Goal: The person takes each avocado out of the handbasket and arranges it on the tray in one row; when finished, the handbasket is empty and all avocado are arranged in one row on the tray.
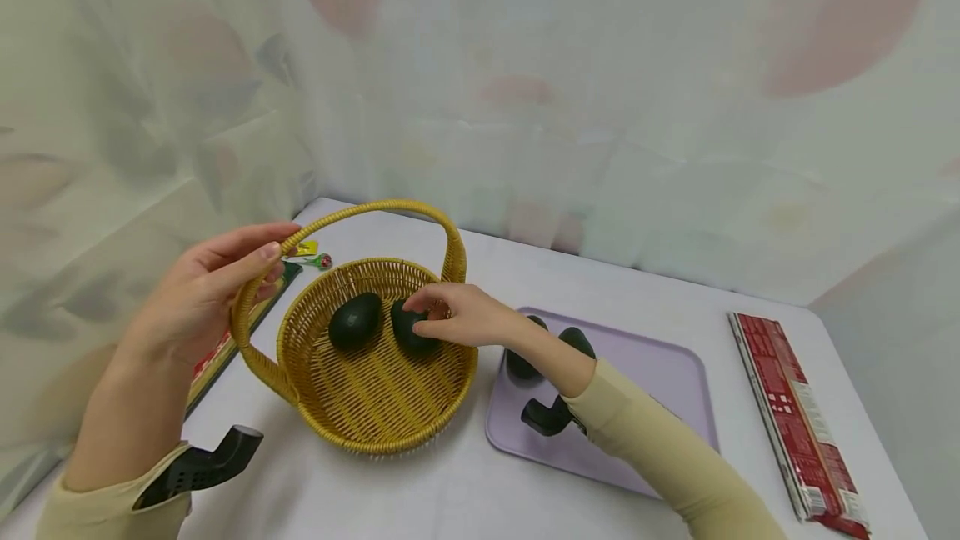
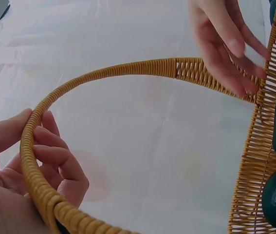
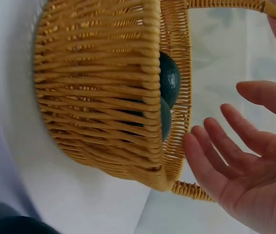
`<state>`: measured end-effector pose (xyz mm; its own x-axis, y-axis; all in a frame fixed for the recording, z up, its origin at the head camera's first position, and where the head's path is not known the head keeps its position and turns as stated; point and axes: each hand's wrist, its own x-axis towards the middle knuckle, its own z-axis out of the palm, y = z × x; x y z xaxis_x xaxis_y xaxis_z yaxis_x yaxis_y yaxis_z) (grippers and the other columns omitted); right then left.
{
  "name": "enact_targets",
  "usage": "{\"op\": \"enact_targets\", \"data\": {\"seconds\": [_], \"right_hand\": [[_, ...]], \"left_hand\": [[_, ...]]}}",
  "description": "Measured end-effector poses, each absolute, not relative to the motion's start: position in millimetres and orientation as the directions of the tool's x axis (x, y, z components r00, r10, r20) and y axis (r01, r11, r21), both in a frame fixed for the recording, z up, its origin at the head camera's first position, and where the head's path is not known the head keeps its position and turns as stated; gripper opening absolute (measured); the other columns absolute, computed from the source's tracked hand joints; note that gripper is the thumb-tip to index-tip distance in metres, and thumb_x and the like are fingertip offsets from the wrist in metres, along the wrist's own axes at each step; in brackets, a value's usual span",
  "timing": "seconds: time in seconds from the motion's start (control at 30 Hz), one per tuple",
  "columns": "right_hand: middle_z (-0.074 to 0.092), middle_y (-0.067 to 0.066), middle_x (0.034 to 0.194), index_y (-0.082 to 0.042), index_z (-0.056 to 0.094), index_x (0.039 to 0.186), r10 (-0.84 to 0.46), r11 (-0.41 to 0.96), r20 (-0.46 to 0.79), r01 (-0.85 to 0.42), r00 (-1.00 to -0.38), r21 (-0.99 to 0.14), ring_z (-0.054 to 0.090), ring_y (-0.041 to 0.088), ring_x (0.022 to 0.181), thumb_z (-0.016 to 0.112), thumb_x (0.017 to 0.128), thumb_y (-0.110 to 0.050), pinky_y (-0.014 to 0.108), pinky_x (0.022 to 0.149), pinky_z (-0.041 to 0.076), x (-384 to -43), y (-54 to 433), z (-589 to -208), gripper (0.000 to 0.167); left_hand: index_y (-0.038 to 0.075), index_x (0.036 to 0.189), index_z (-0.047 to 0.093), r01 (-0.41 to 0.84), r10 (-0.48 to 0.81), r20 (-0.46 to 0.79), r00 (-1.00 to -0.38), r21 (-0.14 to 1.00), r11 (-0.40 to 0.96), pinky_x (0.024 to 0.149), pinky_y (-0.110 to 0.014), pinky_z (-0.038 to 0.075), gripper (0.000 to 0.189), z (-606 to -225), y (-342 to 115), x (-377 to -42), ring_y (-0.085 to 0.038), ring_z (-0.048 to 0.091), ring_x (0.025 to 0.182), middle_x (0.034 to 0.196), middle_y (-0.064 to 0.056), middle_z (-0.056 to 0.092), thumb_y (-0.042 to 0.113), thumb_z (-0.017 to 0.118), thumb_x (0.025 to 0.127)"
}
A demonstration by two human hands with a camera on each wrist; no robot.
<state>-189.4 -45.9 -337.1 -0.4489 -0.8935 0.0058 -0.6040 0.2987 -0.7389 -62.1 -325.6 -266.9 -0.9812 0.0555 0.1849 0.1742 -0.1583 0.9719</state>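
Observation:
My left hand (image 1: 206, 290) holds the arched handle (image 1: 382, 207) of a yellow wicker basket (image 1: 390, 437) between thumb and curled fingers. Two dark green avocados lie in the basket, one at its left (image 1: 356, 321) and the other (image 1: 408, 332) partly behind my right hand (image 1: 461, 315) in the head view. The right wrist view has my right hand (image 3: 249, 151) above the basket's rim, its fingers spread and nothing between them. The left wrist view shows my left hand (image 2: 45, 165) around the handle as well.
A light purple tray (image 1: 667, 365) to the right bears more avocados (image 1: 577, 342), partly covered by my right forearm. Farther right lies a long red package (image 1: 795, 423). Behind the handle at left are another red package (image 1: 213, 361) and a small green-stemmed thing (image 1: 322, 261).

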Motion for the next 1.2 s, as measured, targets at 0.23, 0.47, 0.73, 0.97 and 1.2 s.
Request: {"op": "enact_targets", "data": {"seconds": [0.23, 0.47, 0.73, 0.97, 1.2], "right_hand": [[0.057, 0.011, 0.133, -0.007, 0.055, 0.134, -0.903, 0.381, -0.117, -0.643, -0.414, -0.664, 0.057, 0.025, 0.115, 0.060, 0.097, -0.024, 0.031, 0.096, 0.045, -196, -67, -332, 0.041], [0.054, 0.014, 0.137, -0.006, 0.052, 0.136, -0.887, 0.440, -0.186, -0.653, -0.422, -0.616, 0.052, 0.027, 0.124, 0.059, 0.097, -0.026, 0.032, 0.100, 0.043, -203, -81, -331, 0.045], [0.046, 0.011, 0.145, -0.004, 0.044, 0.143, -0.853, 0.518, -0.290, -0.645, -0.433, -0.562, 0.043, 0.024, 0.133, 0.058, 0.097, -0.029, 0.033, 0.106, 0.038, -212, -92, -336, 0.054], [0.049, 0.009, 0.142, -0.009, 0.046, 0.143, -0.846, 0.533, -0.364, -0.634, -0.390, -0.560, 0.046, 0.022, 0.130, 0.063, 0.095, -0.026, 0.031, 0.101, 0.041, -216, -100, -339, 0.054], [0.053, 0.006, 0.136, -0.014, 0.052, 0.140, -0.841, 0.496, -0.466, -0.736, -0.274, -0.461, 0.049, 0.018, 0.123, 0.073, 0.088, -0.023, 0.028, 0.094, 0.045, -210, -109, -330, 0.056]], "left_hand": [[0.007, 0.123, 0.068, 0.110, 0.059, 0.125, -0.990, 0.970, -0.215, 0.070, -0.021, 0.053, 0.030, -267, -327, -64, -0.013, 0.060, 0.084, 0.105, -0.003, 0.064, 0.002, 0.047, 0.102], [0.008, 0.122, 0.068, 0.108, 0.069, 0.125, -0.990, 0.973, -0.205, 0.069, -0.022, 0.053, 0.030, -268, -325, -66, -0.013, 0.059, 0.083, 0.101, -0.002, 0.063, 0.003, 0.047, 0.102], [0.009, 0.122, 0.068, 0.111, 0.066, 0.125, -0.990, 0.975, -0.192, 0.069, -0.022, 0.052, 0.030, -268, -324, -66, -0.012, 0.058, 0.082, 0.097, -0.001, 0.062, 0.003, 0.047, 0.102], [0.009, 0.122, 0.069, 0.104, 0.058, 0.118, -0.991, 0.974, -0.200, 0.069, -0.023, 0.053, 0.030, -268, -324, -65, -0.012, 0.059, 0.082, 0.097, -0.001, 0.063, 0.004, 0.048, 0.102], [0.010, 0.122, 0.069, 0.088, 0.042, 0.098, -0.994, 0.974, -0.207, 0.070, -0.022, 0.054, 0.029, -267, -327, -64, -0.012, 0.060, 0.083, 0.101, -0.002, 0.063, 0.005, 0.049, 0.102]]}}
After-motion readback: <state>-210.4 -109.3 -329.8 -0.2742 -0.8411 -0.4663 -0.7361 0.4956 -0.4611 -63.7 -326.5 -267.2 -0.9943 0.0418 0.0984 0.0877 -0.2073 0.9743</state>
